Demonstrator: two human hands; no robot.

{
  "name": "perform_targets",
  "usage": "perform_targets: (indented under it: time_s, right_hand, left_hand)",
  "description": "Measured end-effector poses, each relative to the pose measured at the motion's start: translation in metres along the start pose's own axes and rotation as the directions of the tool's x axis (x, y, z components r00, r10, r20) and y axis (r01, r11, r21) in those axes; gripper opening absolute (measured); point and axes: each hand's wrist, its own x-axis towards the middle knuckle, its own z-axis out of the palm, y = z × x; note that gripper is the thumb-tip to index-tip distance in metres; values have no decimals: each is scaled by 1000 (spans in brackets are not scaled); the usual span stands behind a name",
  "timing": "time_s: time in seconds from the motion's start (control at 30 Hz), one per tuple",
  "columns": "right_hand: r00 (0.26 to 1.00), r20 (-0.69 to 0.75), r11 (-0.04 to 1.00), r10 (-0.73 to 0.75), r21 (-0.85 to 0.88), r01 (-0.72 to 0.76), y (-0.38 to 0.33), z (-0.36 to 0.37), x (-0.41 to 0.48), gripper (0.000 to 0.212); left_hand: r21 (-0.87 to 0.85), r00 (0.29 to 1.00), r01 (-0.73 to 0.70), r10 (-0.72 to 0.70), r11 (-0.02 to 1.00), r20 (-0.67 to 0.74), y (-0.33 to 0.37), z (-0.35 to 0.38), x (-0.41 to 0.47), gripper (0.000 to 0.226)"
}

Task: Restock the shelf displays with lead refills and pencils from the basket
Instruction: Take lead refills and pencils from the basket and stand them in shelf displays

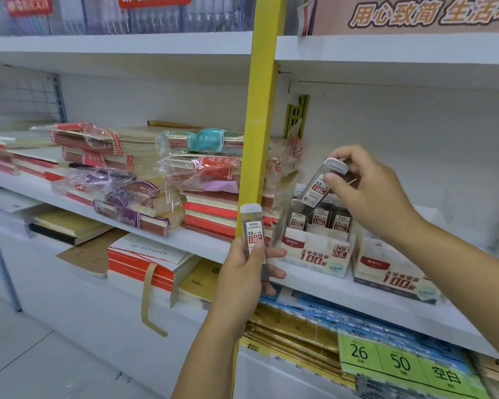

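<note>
- Left hand [247,272], nearest, low centre: fingers & thumb curled round an upright refill case [252,231], white cap on top, in front of the yellow post [261,110].
- Right hand [366,191], higher, to the right: thumb + fingertips pinch a tilted refill case [319,187] near its white cap; lower end just above the display box.
- Display box [314,254] on white shelf [343,292], right of post; refill cases stand inside.
- Second box [392,272] just beside it, partly behind right forearm.
- Notebook stacks [156,182], plastic-wrapped, left of post.
</note>
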Motion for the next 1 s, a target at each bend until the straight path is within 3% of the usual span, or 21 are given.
perform_targets:
  time_s: [0.2, 0.37, 0.53, 0.63, 0.83, 0.9, 1.0]
  right_hand:
    - [992, 77, 966, -95, -232, 111, 12, 22, 11, 21]
    - [993, 116, 959, 13, -282, 21, 22, 34, 21, 28]
    - [980, 198, 902, 25, -428, 64, 23, 45, 15, 32]
    - [983, 182, 910, 28, -411, 50, 22, 46, 12, 25]
    - [984, 80, 974, 158, -177, -142, 23, 36, 22, 13]
    - [982, 103, 972, 159, -190, -138, 23, 38, 21, 11]
    - [995, 99, 931, 34, -365, 5, 25, 46, 15, 22]
  left_hand:
    - [-40, 1000, 15, -16, 999, -23, -4, -3, 10, 14]
    - [-44, 999, 18, -20, 999, -28, -8, 0, 12, 13]
    - [-43, 1000, 8, -9, 999, -29, -9, -3, 12, 13]
    - [-47, 1000, 6, -8, 999, -28, -8, -4, 12, 12]
    - [-44, 1000, 2, -2, 999, -16, -9, -4, 12, 12]
    - [-38, 1000, 2, -2, 999, -8, -9, -4, 12, 12]
    - [3, 1000, 0, 0, 1000, 1, -9, -5, 13, 12]
